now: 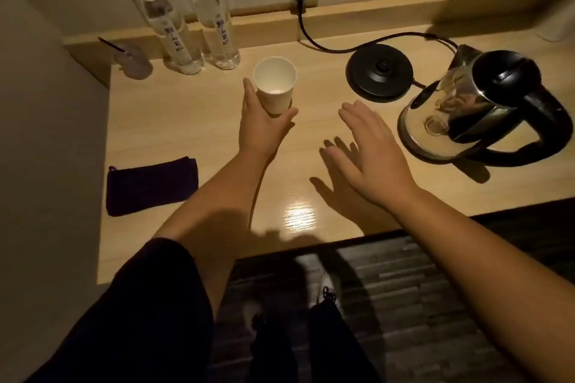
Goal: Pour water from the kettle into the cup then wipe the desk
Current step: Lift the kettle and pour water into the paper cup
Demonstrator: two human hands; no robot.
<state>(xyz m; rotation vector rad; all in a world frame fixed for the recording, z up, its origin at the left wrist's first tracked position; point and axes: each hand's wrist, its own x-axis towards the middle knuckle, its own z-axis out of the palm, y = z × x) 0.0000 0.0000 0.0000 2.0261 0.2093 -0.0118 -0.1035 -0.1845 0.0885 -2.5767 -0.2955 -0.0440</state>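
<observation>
near edge of surface (174,246) runs under both forearms. cloth (151,185) lies flat, left of left hand (264,130). left hand wrapped round cup (275,85), cup upright. right hand (370,158) spread wide, empty, hovering. kettle (466,109) just right of right hand, off base (379,72), handle pointing right, away from hand. bare surface between cup and kettle. right hand nearer kettle. bottles (199,19) beyond cup.

Cup (274,85) left of kettle (460,109) on desk (174,121)

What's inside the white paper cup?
The white paper cup looks mostly empty, with a pale bottom showing; whether there's a little water is unclear. The left hand wraps its lower outside, hiding that part.
</observation>
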